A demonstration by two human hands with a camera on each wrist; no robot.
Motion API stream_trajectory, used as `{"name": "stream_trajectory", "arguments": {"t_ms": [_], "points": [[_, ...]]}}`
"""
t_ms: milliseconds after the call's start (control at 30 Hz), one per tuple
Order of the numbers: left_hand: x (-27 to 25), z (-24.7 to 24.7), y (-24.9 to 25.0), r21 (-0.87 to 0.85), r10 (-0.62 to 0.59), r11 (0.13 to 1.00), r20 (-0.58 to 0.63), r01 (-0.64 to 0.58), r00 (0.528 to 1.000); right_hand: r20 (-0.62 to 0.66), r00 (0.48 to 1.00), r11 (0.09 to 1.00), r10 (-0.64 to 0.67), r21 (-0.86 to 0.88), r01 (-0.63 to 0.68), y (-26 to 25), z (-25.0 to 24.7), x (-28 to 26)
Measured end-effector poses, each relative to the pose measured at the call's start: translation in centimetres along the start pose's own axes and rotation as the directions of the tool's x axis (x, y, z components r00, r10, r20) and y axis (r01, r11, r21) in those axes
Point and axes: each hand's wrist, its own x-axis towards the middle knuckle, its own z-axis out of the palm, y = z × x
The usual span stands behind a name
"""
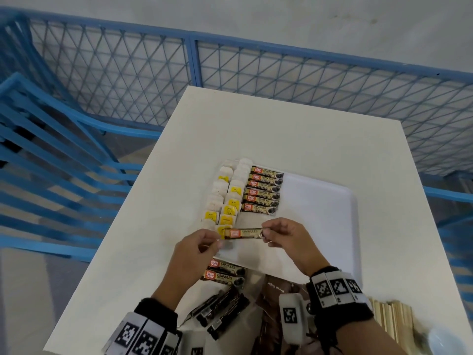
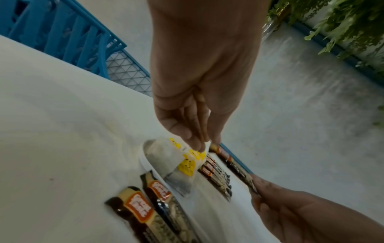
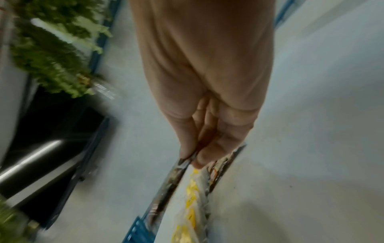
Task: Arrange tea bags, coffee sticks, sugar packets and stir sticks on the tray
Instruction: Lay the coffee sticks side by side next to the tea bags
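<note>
A coffee stick (image 1: 243, 233) is held level above the white tray's (image 1: 330, 201) near edge, the left hand (image 1: 197, 248) and right hand (image 1: 284, 238) each pinching one end. Tea bags (image 1: 227, 198) (yellow-tagged) and more coffee sticks (image 1: 263, 190) line the tray's left side.

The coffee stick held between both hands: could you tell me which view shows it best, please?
The head view: the coffee stick shows full length, label readable. Left wrist view shows it obliquely; right wrist view, blurred and edge-on.

Tray's (image 1: 332, 201) right half lies open; coffee sticks (image 1: 263, 190) block left.
</note>
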Motion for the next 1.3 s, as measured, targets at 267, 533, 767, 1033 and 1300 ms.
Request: {"name": "stream_trajectory", "arguments": {"t_ms": [267,533,767,1033,1300], "points": [[-3.6,-2.4,-4.1,0.246,-0.117,0.966,0.158,0.076,0.98,-0.295,0.953,0.995,0.069,-0.05,-0.088,1.6,-2.4,3.1],[-5.3,-2.0,-5.9,0.47,-0.173,0.883,0.353,-0.014,0.92,-0.385,0.923,0.969,-0.009,-0.231,-0.087,2.4,-0.7,5.1],[-5.1,-0.4,-6.1,0.557,-0.147,0.825,0.373,-0.095,0.916,-0.404,0.913,0.924,-0.054,-0.366,-0.107,2.8,-0.1,5.8],[-4.4,0.2,-5.9,0.618,-0.155,0.776,0.385,-0.129,0.91,-0.349,0.9,0.841,-0.261,-0.54,0.035,1.9,0.9,4.3],[-4.3,-0.9,-5.8,0.528,-0.169,0.848,0.349,-0.044,0.922,0.363,0.905,0.54,-0.22,-0.728,0.423,2.8,6.5,-1.8]]}}
